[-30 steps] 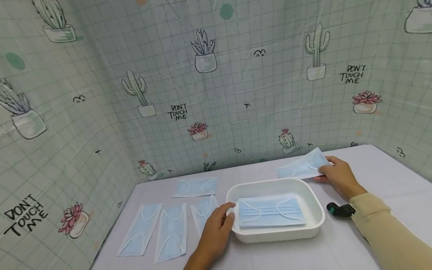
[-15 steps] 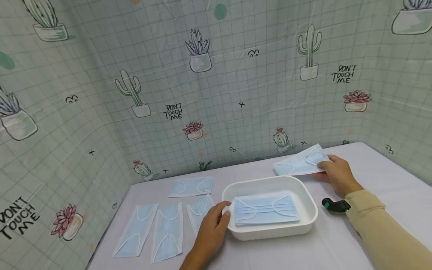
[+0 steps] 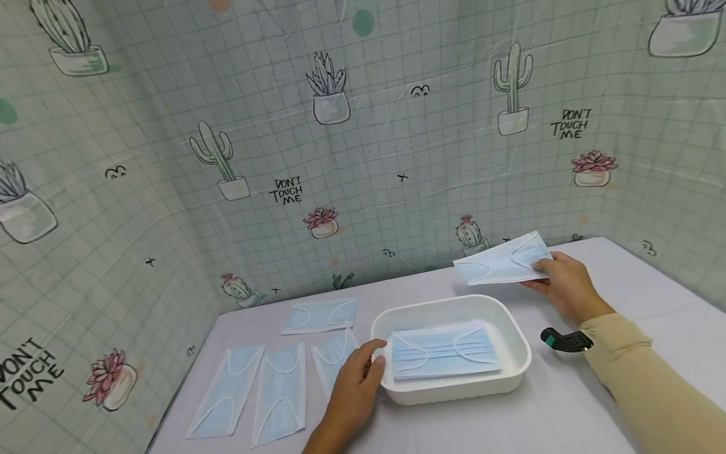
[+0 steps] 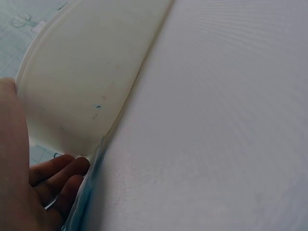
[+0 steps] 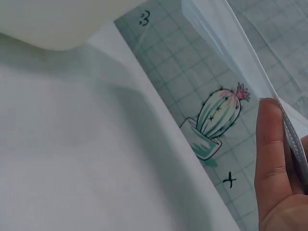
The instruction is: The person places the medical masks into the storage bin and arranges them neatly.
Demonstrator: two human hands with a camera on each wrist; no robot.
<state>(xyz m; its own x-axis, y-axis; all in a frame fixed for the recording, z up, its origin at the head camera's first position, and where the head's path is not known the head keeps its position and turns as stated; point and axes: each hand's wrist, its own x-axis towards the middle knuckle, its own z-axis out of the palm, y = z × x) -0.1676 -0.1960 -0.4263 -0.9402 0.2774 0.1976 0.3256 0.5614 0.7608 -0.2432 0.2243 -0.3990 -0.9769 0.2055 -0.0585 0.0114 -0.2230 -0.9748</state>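
Note:
My right hand [image 3: 570, 284] pinches a light blue face mask [image 3: 499, 261] by its right end, thumb in front. The mask is raised above the table behind the tray; in the right wrist view this mask [image 5: 231, 48] is seen edge-on beside a straight finger [image 5: 270, 144]. A white plastic tray [image 3: 454, 394] holds a flat blue face mask [image 3: 445, 353] with white ear loops. At the tray's left end my left hand [image 3: 354, 384] grips the rim. In the left wrist view, the hand's curled fingers [image 4: 60, 180] are near the tray's outer wall [image 4: 86, 82].
Several face masks lie flat left of the tray: one mask [image 3: 227, 391], another mask [image 3: 280, 394], one partly behind my left hand [image 3: 331, 350], and one farther back [image 3: 320, 315]. A black strap [image 3: 567, 340] hangs by the right wrist. A patterned cloth [image 3: 363, 157] stands behind the table.
My right hand has lifted the pinched mask higher off the table. The left hand stays on the tray's rim. The head view has shifted slightly to the right.

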